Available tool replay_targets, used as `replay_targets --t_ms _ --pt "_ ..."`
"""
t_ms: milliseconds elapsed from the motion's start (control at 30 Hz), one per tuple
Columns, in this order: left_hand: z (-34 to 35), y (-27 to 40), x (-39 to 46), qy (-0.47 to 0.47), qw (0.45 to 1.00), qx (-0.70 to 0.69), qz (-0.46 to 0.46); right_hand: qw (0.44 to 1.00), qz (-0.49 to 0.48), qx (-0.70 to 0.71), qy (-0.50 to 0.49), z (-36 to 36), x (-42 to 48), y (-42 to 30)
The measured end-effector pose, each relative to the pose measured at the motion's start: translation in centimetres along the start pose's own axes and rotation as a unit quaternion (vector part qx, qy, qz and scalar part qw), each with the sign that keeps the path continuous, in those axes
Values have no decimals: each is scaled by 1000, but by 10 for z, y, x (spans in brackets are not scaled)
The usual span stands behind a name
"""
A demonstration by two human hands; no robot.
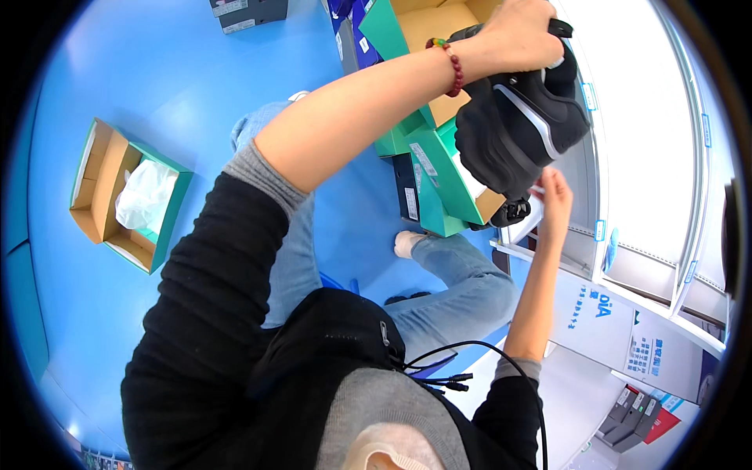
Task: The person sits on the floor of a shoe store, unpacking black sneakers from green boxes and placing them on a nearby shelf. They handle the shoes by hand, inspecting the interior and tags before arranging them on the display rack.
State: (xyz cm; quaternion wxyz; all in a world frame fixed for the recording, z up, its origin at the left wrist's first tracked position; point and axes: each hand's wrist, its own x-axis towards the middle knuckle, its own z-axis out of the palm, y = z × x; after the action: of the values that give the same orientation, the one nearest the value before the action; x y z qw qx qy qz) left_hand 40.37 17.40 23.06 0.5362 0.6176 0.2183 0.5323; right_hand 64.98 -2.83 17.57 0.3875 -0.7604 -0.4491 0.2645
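My left hand (523,38), with a beaded bracelet at the wrist, grips black footwear by its upper end. A black sneaker (523,123) with a pale side stripe and a thick sole hangs below that hand. Whether a second shoe is held with it, I cannot tell. Just under the sneaker's lower end is my right hand (555,191), its fingertips drawn together and partly hidden. Near it, another black shoe (511,214) shows low by the shelf. An open green shoe box (437,167) lies beneath the held sneaker, with white paper inside.
White shelving (596,176) with small labels rises on the right. Another open green box (385,29) stands farther back. On the blue floor to the left is an open green box (167,226) holding white tissue paper (147,194). Dark boxes (252,14) sit at the top; a cable (529,382) hangs before me.
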Motion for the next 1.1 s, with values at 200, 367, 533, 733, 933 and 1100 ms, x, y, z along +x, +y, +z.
replay_targets --t_ms 200,367,533,733,933,1100 --pt "-1 -27 10 44 994 90 -40 996 66 61 -9 18 -28 53" --pt "5 -33 10 40 996 77 -31 993 79 71 -44 30 -42 94" --pt "9 -29 10 34 996 79 -27 993 87 74 -23 40 -48 102" --pt "-14 -30 17 118 989 82 32 984 -83 -160 -12 84 -41 120" --pt "-117 31 -34 316 938 -18 143 919 -72 -381 -63 126 -35 116" --pt "-227 41 -136 507 853 1 125 925 -93 -357 -98 113 -14 113"
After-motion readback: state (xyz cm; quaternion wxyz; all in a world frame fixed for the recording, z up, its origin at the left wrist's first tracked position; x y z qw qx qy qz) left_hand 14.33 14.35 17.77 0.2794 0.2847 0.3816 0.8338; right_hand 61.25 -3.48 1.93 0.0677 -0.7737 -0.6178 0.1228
